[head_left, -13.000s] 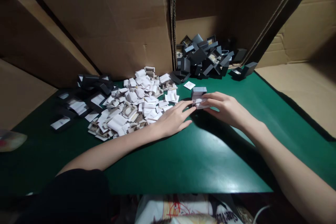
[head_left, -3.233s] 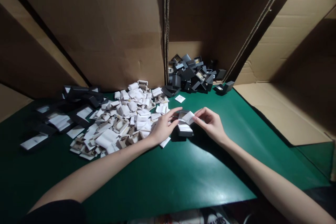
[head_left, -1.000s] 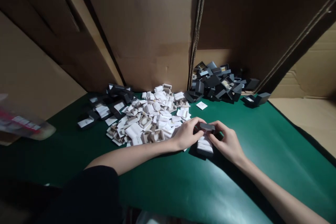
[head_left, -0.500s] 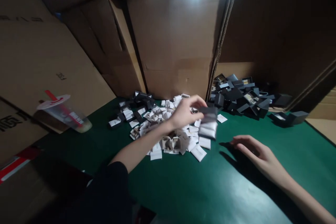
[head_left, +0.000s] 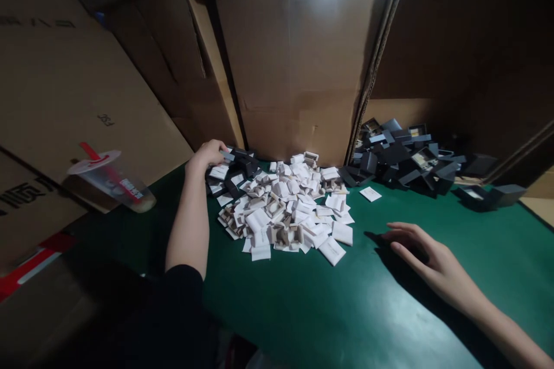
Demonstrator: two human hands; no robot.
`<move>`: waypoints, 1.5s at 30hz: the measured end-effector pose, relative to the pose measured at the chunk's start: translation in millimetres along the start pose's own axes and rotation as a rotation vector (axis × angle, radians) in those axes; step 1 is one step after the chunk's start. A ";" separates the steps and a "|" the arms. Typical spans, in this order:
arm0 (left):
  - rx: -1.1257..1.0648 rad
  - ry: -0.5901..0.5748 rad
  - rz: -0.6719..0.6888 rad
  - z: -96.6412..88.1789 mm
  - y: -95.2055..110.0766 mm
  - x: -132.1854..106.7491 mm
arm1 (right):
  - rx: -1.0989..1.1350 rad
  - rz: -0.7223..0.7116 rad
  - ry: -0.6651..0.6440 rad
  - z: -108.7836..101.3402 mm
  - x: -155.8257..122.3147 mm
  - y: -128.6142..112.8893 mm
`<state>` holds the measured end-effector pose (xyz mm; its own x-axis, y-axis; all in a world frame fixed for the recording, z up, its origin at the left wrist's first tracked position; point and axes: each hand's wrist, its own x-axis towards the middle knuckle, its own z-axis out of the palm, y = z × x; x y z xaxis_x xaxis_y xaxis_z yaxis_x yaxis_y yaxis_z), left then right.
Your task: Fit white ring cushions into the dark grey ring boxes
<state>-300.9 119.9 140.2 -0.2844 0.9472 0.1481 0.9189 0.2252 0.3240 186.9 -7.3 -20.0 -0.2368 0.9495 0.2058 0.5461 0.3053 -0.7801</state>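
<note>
My left hand (head_left: 210, 154) reaches to the far left of the green table (head_left: 303, 305). Its fingers are closed on a small dark box (head_left: 227, 155) at the edge of a cluster of dark boxes with white inserts (head_left: 229, 172). My right hand (head_left: 426, 253) hovers low over the table at the right, fingers spread, holding nothing. A heap of white and tan paper inserts (head_left: 285, 210) lies between my hands. A single white card (head_left: 370, 194) lies apart from the heap.
A pile of open dark boxes (head_left: 402, 155) sits at the back right inside a cardboard enclosure (head_left: 298, 69). A plastic cup with a red straw (head_left: 110, 180) leans at the left against cardboard boxes (head_left: 64, 98).
My left hand has carried the dark box from the table's middle over to the left cluster. My right hand let go and stays at the right, open.
</note>
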 end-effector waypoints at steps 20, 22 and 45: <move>-0.193 -0.534 0.710 24.2 123.0 -100.6 | -0.347 -0.324 0.097 1.3 23.5 14.4; -0.109 -0.681 0.816 54.2 145.4 -125.8 | -0.465 -0.365 0.171 1.7 39.0 23.6; 0.091 -0.280 1.093 172.7 171.8 -222.6 | -0.574 -0.487 0.351 14.4 123.1 22.2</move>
<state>-32.4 -12.8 1.5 0.7441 0.6617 0.0917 0.6571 -0.7498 0.0782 158.4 115.4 -20.5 -0.3403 0.6399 0.6889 0.7950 0.5871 -0.1526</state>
